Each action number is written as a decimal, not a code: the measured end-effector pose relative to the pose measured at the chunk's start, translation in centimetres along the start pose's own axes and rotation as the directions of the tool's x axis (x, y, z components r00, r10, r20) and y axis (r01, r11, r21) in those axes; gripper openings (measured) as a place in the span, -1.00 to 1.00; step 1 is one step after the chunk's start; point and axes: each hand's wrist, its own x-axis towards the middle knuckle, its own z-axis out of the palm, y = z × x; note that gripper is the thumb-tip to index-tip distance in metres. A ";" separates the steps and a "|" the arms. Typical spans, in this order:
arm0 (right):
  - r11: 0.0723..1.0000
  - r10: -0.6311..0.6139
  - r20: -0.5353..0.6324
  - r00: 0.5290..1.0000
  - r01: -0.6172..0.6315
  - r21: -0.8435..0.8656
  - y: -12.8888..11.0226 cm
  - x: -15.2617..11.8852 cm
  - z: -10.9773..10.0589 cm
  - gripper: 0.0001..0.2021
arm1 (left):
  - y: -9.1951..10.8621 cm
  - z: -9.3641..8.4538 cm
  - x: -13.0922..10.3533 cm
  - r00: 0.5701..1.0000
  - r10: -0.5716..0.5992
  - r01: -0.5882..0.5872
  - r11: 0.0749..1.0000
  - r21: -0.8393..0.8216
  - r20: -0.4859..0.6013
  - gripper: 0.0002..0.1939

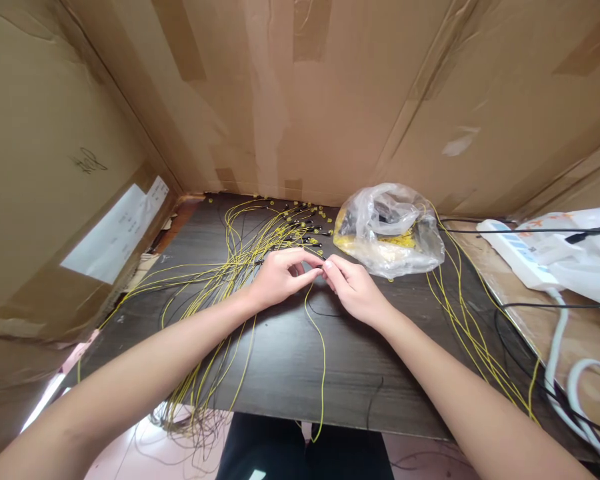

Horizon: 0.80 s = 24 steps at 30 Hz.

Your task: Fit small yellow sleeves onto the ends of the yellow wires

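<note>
Both hands meet above the middle of a dark wood-grain table (280,360). My left hand (286,275) pinches a small dark piece between thumb and index finger. On its right, my right hand (349,283) closes its thumb and fingers on the same small dark piece, which the fingertips mostly hide. A yellow wire (323,360) hangs from beneath the fingertips and curves down past the table's front edge. Behind and left of my left hand lies a spread bundle of yellow and black wires (237,260), with small black ends and yellow bits near the back.
A clear plastic bag (390,233) with yellow contents sits at the back right. More yellow wires (460,320) run to its right. A white power strip (519,257) and a thick white cable (557,333) lie farther right. Cardboard walls (280,100) enclose the back and left.
</note>
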 end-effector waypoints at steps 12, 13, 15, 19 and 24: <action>0.999 -0.032 -0.028 0.999 0.030 -0.041 -0.5 0.0 -0.2 -0.72 | 0.0 0.1 0.2 0.986 -0.163 0.164 0.985 -0.062 0.026 -0.86; 0.998 -0.036 -0.031 0.999 0.035 -0.043 -0.5 0.0 -0.2 -0.73 | 0.0 0.0 0.2 0.985 -0.169 0.170 0.983 -0.063 0.023 -0.86; 0.999 -0.029 -0.037 0.999 0.028 -0.035 -0.4 0.0 -0.2 -0.77 | -0.1 0.0 0.3 0.981 -0.190 0.192 0.979 -0.068 0.026 -0.85; 1.000 0.014 -0.038 0.999 -0.014 0.018 -0.1 0.0 -0.3 -0.81 | -0.2 -0.1 0.3 0.968 -0.246 0.249 0.965 -0.087 0.046 -0.84; 0.997 0.045 -0.037 0.998 -0.043 0.065 0.0 0.1 -0.6 -0.82 | -0.4 0.0 0.2 0.953 -0.295 0.302 0.945 -0.127 0.068 -0.81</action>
